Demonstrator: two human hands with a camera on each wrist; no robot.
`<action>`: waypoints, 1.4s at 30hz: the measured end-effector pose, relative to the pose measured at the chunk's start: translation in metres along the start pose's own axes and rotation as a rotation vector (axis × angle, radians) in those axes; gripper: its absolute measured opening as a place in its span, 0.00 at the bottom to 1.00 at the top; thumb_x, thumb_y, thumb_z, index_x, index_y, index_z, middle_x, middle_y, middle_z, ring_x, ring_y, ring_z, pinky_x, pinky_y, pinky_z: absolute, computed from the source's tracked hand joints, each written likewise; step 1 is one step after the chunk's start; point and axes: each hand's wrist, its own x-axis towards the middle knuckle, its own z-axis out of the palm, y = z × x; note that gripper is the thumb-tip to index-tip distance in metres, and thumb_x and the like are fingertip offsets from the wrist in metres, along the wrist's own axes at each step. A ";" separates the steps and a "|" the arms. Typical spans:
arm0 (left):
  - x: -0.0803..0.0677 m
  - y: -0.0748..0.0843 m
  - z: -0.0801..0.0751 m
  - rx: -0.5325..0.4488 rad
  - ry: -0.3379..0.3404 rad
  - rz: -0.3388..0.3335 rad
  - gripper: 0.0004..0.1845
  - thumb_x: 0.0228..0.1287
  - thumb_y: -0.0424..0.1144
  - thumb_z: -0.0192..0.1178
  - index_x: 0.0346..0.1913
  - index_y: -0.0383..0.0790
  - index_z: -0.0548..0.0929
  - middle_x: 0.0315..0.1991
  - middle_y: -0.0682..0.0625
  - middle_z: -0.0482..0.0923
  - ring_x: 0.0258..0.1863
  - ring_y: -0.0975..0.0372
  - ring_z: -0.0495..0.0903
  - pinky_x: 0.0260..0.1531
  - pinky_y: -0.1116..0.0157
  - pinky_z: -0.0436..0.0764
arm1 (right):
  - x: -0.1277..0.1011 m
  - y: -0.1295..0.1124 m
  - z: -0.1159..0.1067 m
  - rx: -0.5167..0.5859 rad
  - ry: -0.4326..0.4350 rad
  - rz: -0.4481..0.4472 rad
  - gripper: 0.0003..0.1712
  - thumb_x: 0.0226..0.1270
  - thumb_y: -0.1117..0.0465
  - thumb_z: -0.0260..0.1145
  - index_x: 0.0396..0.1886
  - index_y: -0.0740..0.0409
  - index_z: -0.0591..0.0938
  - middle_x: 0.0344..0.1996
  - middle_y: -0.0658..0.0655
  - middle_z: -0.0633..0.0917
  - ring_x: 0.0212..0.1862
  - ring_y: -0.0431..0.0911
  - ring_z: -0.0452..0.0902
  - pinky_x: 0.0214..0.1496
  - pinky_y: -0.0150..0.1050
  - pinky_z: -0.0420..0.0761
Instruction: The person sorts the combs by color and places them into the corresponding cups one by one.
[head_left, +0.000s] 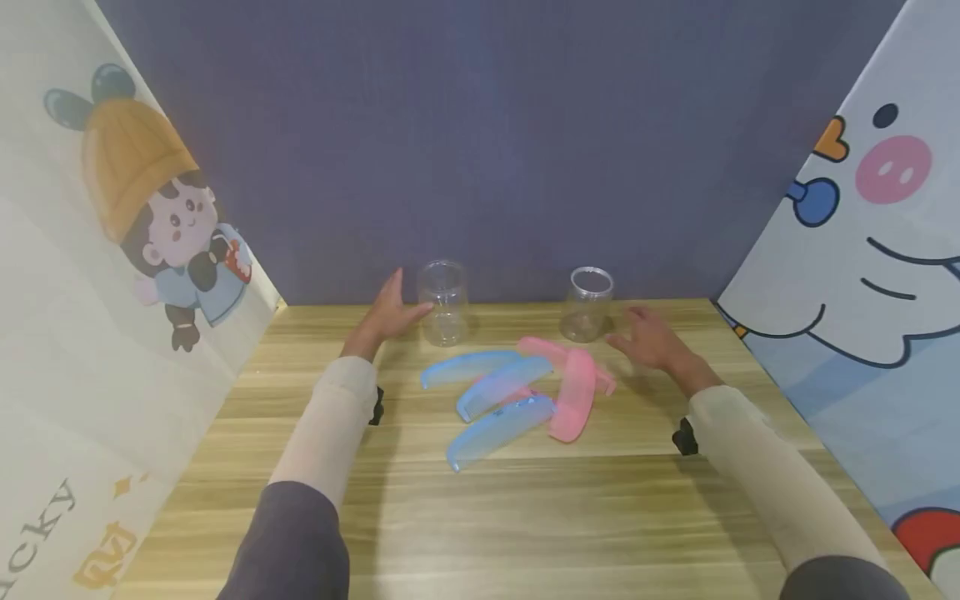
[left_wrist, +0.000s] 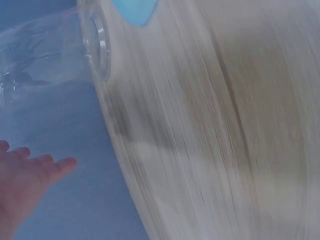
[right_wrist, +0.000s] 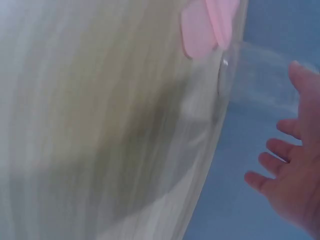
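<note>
Clear plastic is the material of the two jars at the back of the wooden table (head_left: 300,517). At the left side, the left hand (head_left: 390,312) is open, with straight fingers; its thumb seems to touch the left jar (head_left: 444,302), but it grips nothing. In the middle lie three blue combs (head_left: 491,398) and the pink combs (head_left: 572,385), partly one over the other, in front of both jars. At the right side, the right jar (head_left: 588,303) stands upright, and just beside it the right hand (head_left: 651,340) is spread and relaxed and holds nothing. I judge that both hands are reaching for their jars. The next move calls for the fingers to curl round each jar without tipping it.
</note>
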 end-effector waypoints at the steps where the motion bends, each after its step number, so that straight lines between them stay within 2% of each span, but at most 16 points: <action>1: 0.001 0.000 0.001 -0.011 0.007 -0.005 0.59 0.68 0.61 0.61 0.82 0.40 0.33 0.84 0.41 0.31 0.83 0.44 0.37 0.81 0.42 0.43 | -0.001 -0.001 0.003 0.015 0.006 -0.017 0.42 0.76 0.47 0.59 0.72 0.79 0.64 0.69 0.82 0.68 0.74 0.75 0.56 0.78 0.69 0.55; 3: 0.003 0.001 0.004 -0.035 0.015 -0.015 0.59 0.68 0.60 0.62 0.82 0.40 0.32 0.84 0.40 0.31 0.83 0.43 0.38 0.81 0.41 0.44 | -0.002 -0.004 0.009 0.046 0.021 -0.070 0.39 0.74 0.49 0.62 0.71 0.76 0.67 0.67 0.79 0.72 0.72 0.74 0.61 0.76 0.69 0.60; 6: 0.006 0.004 0.008 -0.077 0.020 -0.026 0.60 0.67 0.60 0.63 0.82 0.41 0.32 0.84 0.40 0.31 0.83 0.42 0.39 0.80 0.40 0.44 | -0.003 -0.012 0.016 0.144 0.018 -0.137 0.38 0.71 0.54 0.67 0.73 0.69 0.68 0.66 0.77 0.74 0.65 0.72 0.72 0.67 0.68 0.73; 10: 0.008 0.008 0.013 -0.137 0.022 -0.037 0.61 0.66 0.59 0.65 0.83 0.42 0.32 0.84 0.40 0.32 0.83 0.42 0.40 0.80 0.39 0.45 | -0.005 -0.031 0.025 0.277 -0.046 -0.196 0.38 0.67 0.58 0.71 0.72 0.67 0.70 0.62 0.76 0.77 0.56 0.68 0.80 0.51 0.58 0.87; 11: 0.009 0.008 0.015 -0.152 0.025 -0.039 0.61 0.65 0.60 0.65 0.83 0.42 0.33 0.84 0.40 0.32 0.83 0.42 0.40 0.80 0.39 0.45 | -0.006 -0.036 0.027 0.292 -0.066 -0.208 0.37 0.67 0.59 0.71 0.72 0.68 0.71 0.61 0.75 0.78 0.55 0.66 0.81 0.50 0.55 0.88; 15: 0.011 0.007 0.021 -0.199 0.025 -0.047 0.62 0.64 0.60 0.66 0.83 0.42 0.33 0.84 0.41 0.33 0.83 0.43 0.41 0.80 0.40 0.46 | -0.010 -0.057 0.037 0.347 -0.139 -0.271 0.37 0.66 0.61 0.72 0.70 0.72 0.71 0.59 0.72 0.81 0.54 0.59 0.82 0.51 0.47 0.88; 17: 0.011 0.006 0.024 -0.214 0.030 -0.044 0.62 0.64 0.60 0.67 0.83 0.42 0.34 0.84 0.40 0.35 0.83 0.42 0.42 0.80 0.39 0.47 | -0.011 -0.065 0.042 0.364 -0.160 -0.320 0.37 0.64 0.62 0.73 0.69 0.73 0.72 0.58 0.71 0.81 0.53 0.58 0.83 0.55 0.47 0.87; 23: 0.014 0.005 0.028 -0.230 0.054 -0.033 0.61 0.63 0.61 0.67 0.83 0.43 0.36 0.84 0.39 0.37 0.82 0.41 0.44 0.79 0.38 0.49 | -0.012 -0.080 0.053 0.371 -0.196 -0.424 0.38 0.60 0.60 0.77 0.66 0.74 0.75 0.53 0.68 0.82 0.51 0.57 0.83 0.53 0.45 0.87; 32: 0.017 0.008 0.030 -0.259 0.084 -0.026 0.60 0.65 0.60 0.66 0.83 0.41 0.37 0.84 0.39 0.39 0.82 0.42 0.45 0.80 0.41 0.49 | -0.015 -0.093 0.064 0.309 -0.210 -0.442 0.41 0.55 0.55 0.81 0.66 0.69 0.77 0.51 0.58 0.84 0.46 0.46 0.79 0.48 0.35 0.84; 36: 0.019 0.008 0.032 -0.267 0.109 -0.015 0.59 0.65 0.58 0.67 0.83 0.41 0.39 0.84 0.38 0.40 0.82 0.42 0.46 0.81 0.42 0.49 | -0.017 -0.101 0.066 0.292 -0.204 -0.475 0.43 0.52 0.54 0.82 0.65 0.69 0.78 0.49 0.57 0.84 0.45 0.44 0.77 0.47 0.34 0.82; 42: 0.022 0.008 0.035 -0.293 0.146 -0.010 0.58 0.63 0.57 0.69 0.83 0.41 0.43 0.82 0.37 0.47 0.81 0.42 0.51 0.80 0.42 0.54 | -0.016 -0.108 0.071 0.209 -0.235 -0.482 0.43 0.51 0.53 0.82 0.67 0.65 0.78 0.51 0.55 0.83 0.48 0.42 0.76 0.51 0.34 0.82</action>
